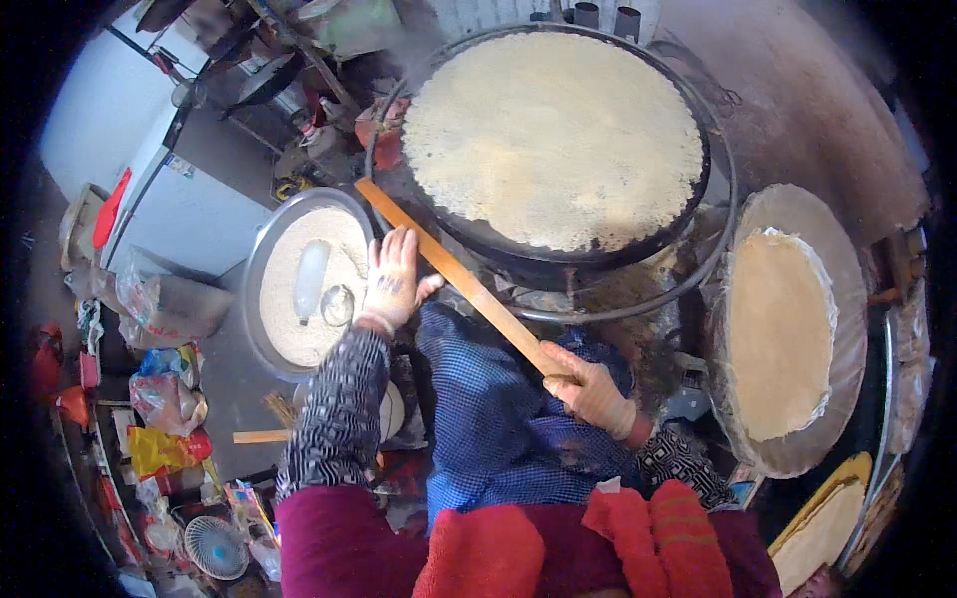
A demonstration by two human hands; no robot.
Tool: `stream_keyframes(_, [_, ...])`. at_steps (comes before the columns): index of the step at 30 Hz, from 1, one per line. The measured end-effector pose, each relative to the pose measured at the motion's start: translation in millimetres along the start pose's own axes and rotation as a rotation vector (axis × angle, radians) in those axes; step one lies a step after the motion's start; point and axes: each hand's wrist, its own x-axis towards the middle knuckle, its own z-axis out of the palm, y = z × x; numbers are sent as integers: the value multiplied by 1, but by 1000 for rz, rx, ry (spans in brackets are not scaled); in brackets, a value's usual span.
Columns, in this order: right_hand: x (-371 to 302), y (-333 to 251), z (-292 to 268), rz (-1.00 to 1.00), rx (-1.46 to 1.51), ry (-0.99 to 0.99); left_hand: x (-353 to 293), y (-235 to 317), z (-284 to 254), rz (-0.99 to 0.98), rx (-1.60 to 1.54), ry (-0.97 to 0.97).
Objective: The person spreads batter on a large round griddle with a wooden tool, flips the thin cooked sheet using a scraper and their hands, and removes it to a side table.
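One long wooden strip (pixel 478 294) looks flat, narrow, orange-brown.

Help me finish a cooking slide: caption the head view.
Right hand grips a wooden strip beside a round griddle coated with a pale layer.

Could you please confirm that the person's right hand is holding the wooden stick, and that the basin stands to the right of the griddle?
Not quite: the head view shows the basin to the left of the griddle, not to the right. The right hand is indeed holding the wooden stick.
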Motion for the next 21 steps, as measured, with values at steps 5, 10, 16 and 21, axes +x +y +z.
stream_keyframes(5, [-3, -6, -22, -229, -468, 212, -24, 11, 8, -1, -37, 40])
stream_keyframes(10, [5, 7, -25, -86, -255, 135, -21, 26, 56, 86, 70, -218])
stream_keyframes(16, [-32, -14, 6, 98, 18, 61, -28, 121, 63, -48, -3, -260])
stream_keyframes(21, [-107, 35, -28, -102, -85, 383, -41, 208, 22, 217, -532, 110])
